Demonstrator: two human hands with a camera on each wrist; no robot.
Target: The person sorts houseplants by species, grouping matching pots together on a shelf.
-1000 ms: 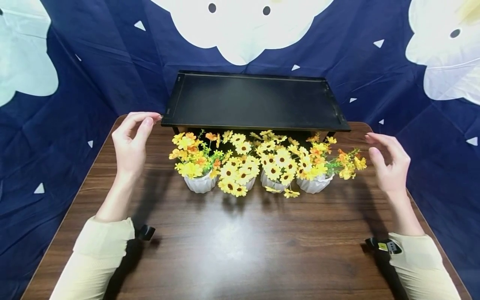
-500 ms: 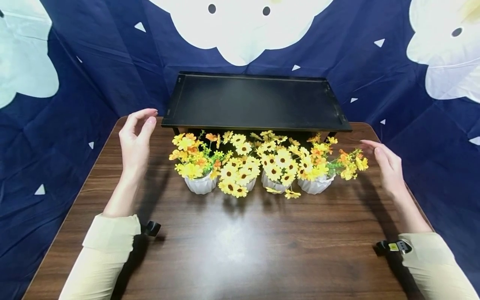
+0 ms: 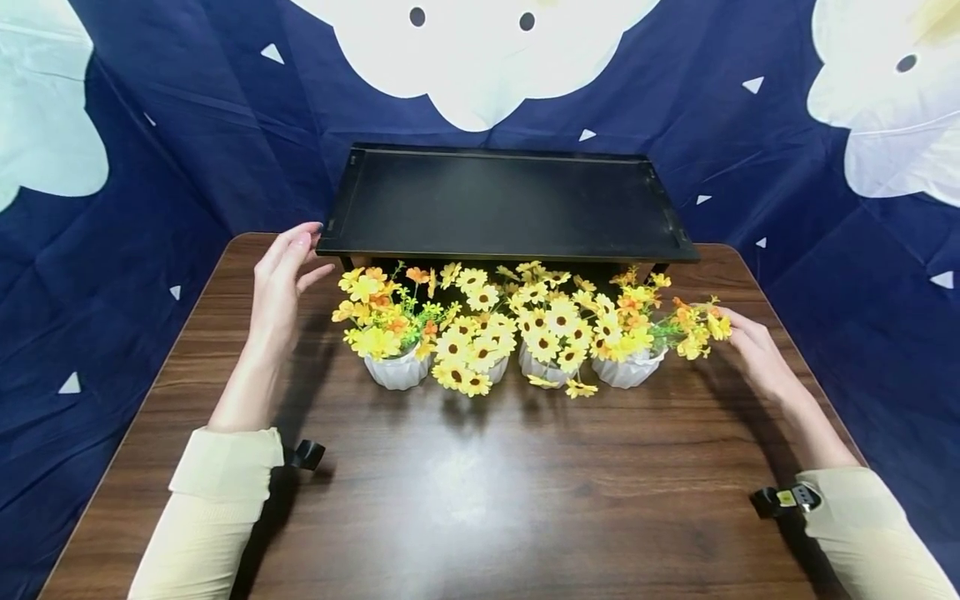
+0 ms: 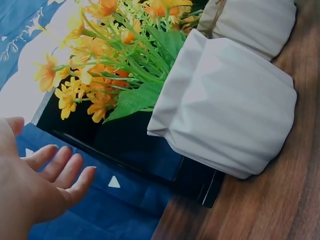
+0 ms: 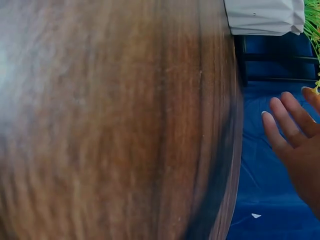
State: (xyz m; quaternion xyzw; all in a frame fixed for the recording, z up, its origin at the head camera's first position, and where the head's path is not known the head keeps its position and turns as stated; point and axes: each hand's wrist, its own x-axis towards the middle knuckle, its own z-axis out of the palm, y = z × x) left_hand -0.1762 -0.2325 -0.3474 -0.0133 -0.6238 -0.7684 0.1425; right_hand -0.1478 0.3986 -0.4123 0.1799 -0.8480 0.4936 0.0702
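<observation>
My left hand (image 3: pixel 279 287) has its fingers loosely extended beside the left front corner of the black shelf (image 3: pixel 495 204), holding nothing. In the left wrist view those fingers (image 4: pixel 65 170) spread below the orange and yellow flowers (image 4: pixel 100 65) of the leftmost white pot (image 4: pixel 230 105). My right hand (image 3: pixel 757 354) reaches to the outer yellow blooms (image 3: pixel 701 329) of the rightmost potted plant, partly hidden behind them. In the right wrist view its fingers (image 5: pixel 287 117) are fairly straight, with a fingertip right at a small yellow flower. The rightmost pot (image 3: pixel 628 368) stands upright.
Between the two outer plants stand two pots of pale yellow daisies (image 3: pixel 474 342), close together in a row before the shelf. The brown wooden table (image 3: pixel 525 500) runs forward from them. A dark blue cloth (image 3: pixel 202 108) with white shapes hangs behind and at the sides.
My left hand has moved slightly right to the shelf corner, its fingers spreading apart. My right hand has moved left until its fingers meet the outer flowers. The pots stay where they were.
</observation>
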